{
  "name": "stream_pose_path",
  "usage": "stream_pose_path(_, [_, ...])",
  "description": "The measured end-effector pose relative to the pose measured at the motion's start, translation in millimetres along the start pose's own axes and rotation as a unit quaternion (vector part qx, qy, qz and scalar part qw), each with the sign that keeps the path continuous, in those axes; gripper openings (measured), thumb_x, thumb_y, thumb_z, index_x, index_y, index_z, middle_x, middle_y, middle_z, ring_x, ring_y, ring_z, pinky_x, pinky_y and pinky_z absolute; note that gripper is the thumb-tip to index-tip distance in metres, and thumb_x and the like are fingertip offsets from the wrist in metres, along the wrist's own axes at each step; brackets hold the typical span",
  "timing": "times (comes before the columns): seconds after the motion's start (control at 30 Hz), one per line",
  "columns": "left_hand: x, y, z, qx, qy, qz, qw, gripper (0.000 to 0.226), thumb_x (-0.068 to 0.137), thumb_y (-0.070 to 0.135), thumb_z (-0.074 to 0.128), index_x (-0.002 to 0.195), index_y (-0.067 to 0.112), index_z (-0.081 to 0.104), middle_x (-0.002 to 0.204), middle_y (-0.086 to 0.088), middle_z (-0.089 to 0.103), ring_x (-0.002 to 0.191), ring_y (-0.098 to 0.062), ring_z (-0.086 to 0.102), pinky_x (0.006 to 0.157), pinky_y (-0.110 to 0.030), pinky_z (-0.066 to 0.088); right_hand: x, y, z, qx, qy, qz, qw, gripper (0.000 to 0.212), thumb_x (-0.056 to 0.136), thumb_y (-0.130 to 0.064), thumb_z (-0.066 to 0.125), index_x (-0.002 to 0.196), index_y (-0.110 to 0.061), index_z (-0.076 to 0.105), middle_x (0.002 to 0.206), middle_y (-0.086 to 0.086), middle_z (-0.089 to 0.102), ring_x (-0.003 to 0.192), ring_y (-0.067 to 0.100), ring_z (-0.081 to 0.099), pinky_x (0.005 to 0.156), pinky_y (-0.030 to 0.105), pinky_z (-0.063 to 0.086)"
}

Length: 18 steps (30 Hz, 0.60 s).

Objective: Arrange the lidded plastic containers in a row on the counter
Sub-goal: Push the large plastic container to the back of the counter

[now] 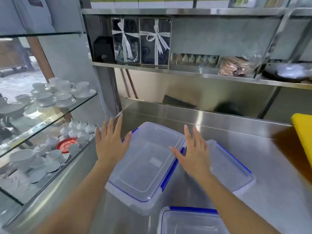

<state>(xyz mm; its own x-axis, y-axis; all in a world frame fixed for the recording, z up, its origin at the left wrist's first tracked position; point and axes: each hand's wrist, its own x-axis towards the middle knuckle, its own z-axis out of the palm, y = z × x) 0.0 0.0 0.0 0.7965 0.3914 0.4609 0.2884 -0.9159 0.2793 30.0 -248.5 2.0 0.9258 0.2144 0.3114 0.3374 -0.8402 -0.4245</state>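
Three lidded clear plastic boxes with blue clips sit on the steel worktop (236, 132), and the big box (145, 164) in the middle serves as the landmark for the rest. It lies at a slant, its long sides running from near left to far right instead of square to the worktop's back edge, so it looks ready to be straightened.

The left hand (110, 142) is open with fingers spread, held at the big box's far left corner; its thumb lies at the lid edge, though whether it presses there cannot be told. The right hand (192, 152) is equally open and flat, held over the big box's right edge, above the narrow gap to the next box. Neither hand grips anything. Placed on opposite sides like this, they seem poised to clasp the big box by its sides and turn or slide it, which suits a box this wide.

The second box (231, 164) sits just to the right of the big box, close alongside and partly hidden by the right hand and forearm. The third box (189, 222) is nearer than the big box, at the bottom of the view, off the line of the other two. The row therefore looks unfinished: two boxes stand roughly side by side and one sits out in front.

Left of the big box, a glass cabinet (50, 115) holds white cups and saucers, close enough that a sideways push calls for care.
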Motion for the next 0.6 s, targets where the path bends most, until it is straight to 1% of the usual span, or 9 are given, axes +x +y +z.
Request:
stream_pose_path(0.13, [-7, -26, 13, 0.029, -0.07, -0.059, 0.995, 0.066, 0.089, 0.055, 0.033, 0.146, 0.024, 0.025, 0.151, -0.01, 0.035, 0.142, -0.029, 0.024, 0.118, -0.049, 0.01, -14, 2, 27, 0.03, -0.104, 0.067, 0.992, 0.089, 0.082, -0.066, 0.039, 0.147, -0.025, -0.005, 0.16, 0.006, 0.0, 0.146, 0.025, 0.007, 0.116, 0.043, 0.013])
stream_pose_path(0.17, [-8, -30, 16, 0.031, -0.097, -0.071, 0.992, 0.067, 0.09, 0.056, 0.033, 0.147, 0.024, 0.022, 0.151, -0.01, 0.035, 0.142, -0.028, 0.024, 0.118, -0.048, 0.01, -17, 2, 34, 0.059, -0.121, 0.093, 0.987, 0.091, 0.08, -0.067, 0.041, 0.147, -0.024, -0.004, 0.16, 0.006, 0.001, 0.145, 0.026, 0.009, 0.116, 0.045, 0.016])
stream_pose_path(0.23, [-9, -35, 17, 0.036, -0.16, -0.094, 0.982, 0.07, 0.089, 0.059, 0.031, 0.148, 0.023, 0.018, 0.149, -0.011, 0.038, 0.139, -0.029, 0.03, 0.116, -0.047, 0.015, -19, 1, 44, 0.113, -0.142, 0.147, 0.972, 0.094, 0.077, -0.069, 0.043, 0.147, -0.025, -0.001, 0.159, 0.006, 0.01, 0.143, 0.029, 0.021, 0.112, 0.05, 0.03])
stream_pose_path(0.3, [-6, -39, 17, 0.026, -0.239, -0.13, 0.962, 0.072, 0.088, 0.061, 0.029, 0.146, 0.019, 0.021, 0.144, -0.013, 0.044, 0.132, -0.033, 0.04, 0.109, -0.047, 0.027, -21, -2, 51, 0.206, -0.142, 0.193, 0.949, 0.09, 0.077, -0.064, 0.05, 0.145, -0.03, 0.003, 0.153, 0.005, 0.027, 0.132, 0.029, 0.041, 0.1, 0.048, 0.045])
stream_pose_path(0.37, [-1, -43, 17, -0.019, -0.307, -0.159, 0.938, 0.071, 0.086, 0.065, 0.029, 0.136, 0.015, 0.038, 0.134, -0.014, 0.053, 0.118, -0.034, 0.051, 0.1, -0.044, 0.039, -24, -5, 56, 0.325, -0.142, 0.244, 0.903, 0.085, 0.08, -0.053, 0.057, 0.144, -0.035, 0.005, 0.145, 0.004, 0.039, 0.119, 0.028, 0.053, 0.083, 0.038, 0.055])
stream_pose_path(0.43, [5, -48, 18, -0.094, -0.343, -0.171, 0.919, 0.066, 0.086, 0.064, 0.034, 0.123, 0.012, 0.05, 0.121, -0.01, 0.059, 0.103, -0.03, 0.055, 0.089, -0.038, 0.041, -27, -11, 56, 0.412, -0.162, 0.28, 0.852, 0.079, 0.081, -0.046, 0.061, 0.141, -0.04, 0.009, 0.134, 0.004, 0.049, 0.103, 0.025, 0.06, 0.061, 0.027, 0.055])
stream_pose_path(0.47, [8, -50, 18, -0.125, -0.354, -0.174, 0.91, 0.063, 0.086, 0.063, 0.037, 0.118, 0.012, 0.054, 0.114, -0.008, 0.061, 0.096, -0.027, 0.055, 0.085, -0.036, 0.041, -28, -13, 58, 0.446, -0.157, 0.281, 0.835, 0.073, 0.081, -0.042, 0.063, 0.135, -0.045, 0.014, 0.125, 0.001, 0.053, 0.096, 0.021, 0.061, 0.057, 0.025, 0.054])
stream_pose_path(0.53, [13, -55, 20, -0.173, -0.364, -0.176, 0.898, 0.057, 0.083, 0.064, 0.044, 0.104, 0.013, 0.059, 0.099, -0.005, 0.063, 0.084, -0.023, 0.057, 0.08, -0.036, 0.044, -27, -16, 63, 0.499, -0.12, 0.275, 0.813, 0.063, 0.077, -0.033, 0.07, 0.121, -0.044, 0.026, 0.112, -0.005, 0.057, 0.092, 0.015, 0.061, 0.062, 0.028, 0.055])
stream_pose_path(0.6, [16, -59, 24, -0.208, -0.345, -0.187, 0.896, 0.053, 0.077, 0.066, 0.05, 0.084, 0.014, 0.058, 0.08, -0.001, 0.062, 0.071, -0.021, 0.058, 0.07, -0.036, 0.045, -21, -21, 68, 0.511, -0.076, 0.273, 0.811, 0.062, 0.074, -0.029, 0.074, 0.121, -0.039, 0.034, 0.113, -0.004, 0.059, 0.099, 0.018, 0.062, 0.078, 0.038, 0.057])
